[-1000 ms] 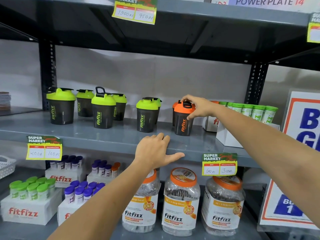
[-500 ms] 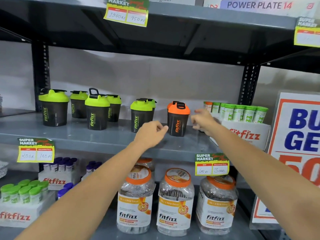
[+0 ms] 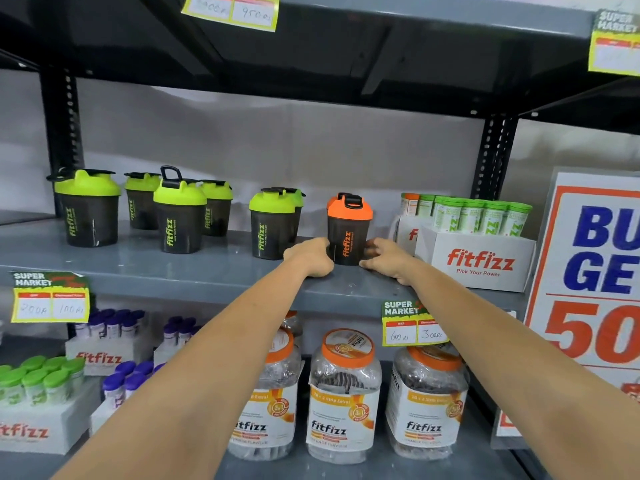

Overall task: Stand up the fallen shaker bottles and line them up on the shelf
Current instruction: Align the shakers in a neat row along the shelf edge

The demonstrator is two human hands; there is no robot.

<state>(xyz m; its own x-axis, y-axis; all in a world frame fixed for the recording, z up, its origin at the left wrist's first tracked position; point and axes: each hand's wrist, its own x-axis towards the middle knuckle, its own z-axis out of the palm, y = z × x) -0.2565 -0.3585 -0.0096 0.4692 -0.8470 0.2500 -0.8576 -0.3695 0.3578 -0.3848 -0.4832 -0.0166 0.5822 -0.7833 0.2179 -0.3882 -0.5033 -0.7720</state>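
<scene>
An orange-lidded black shaker bottle (image 3: 348,233) stands upright on the grey middle shelf (image 3: 207,268). My left hand (image 3: 308,256) presses against its lower left side and my right hand (image 3: 384,259) cups its lower right side, both resting on the shelf. A second orange lid (image 3: 333,199) peeks out just behind it. To the left, several green-lidded shakers stand upright in loose pairs: one pair (image 3: 273,225) close by, others at the middle (image 3: 180,216) and at the far left (image 3: 88,209). No bottle lies on its side.
A white Fitfizz box (image 3: 478,261) of green-capped tubes sits just right of my right hand. A large red-and-blue poster (image 3: 588,271) leans at the far right. Price tags (image 3: 408,323) hang on the shelf edge. Jars (image 3: 343,393) and tube boxes fill the shelf below.
My right hand dropped from the orange lid to the bottle's lower right side. My left hand left the shelf edge and reached the bottle's lower left side. The view moved closer.
</scene>
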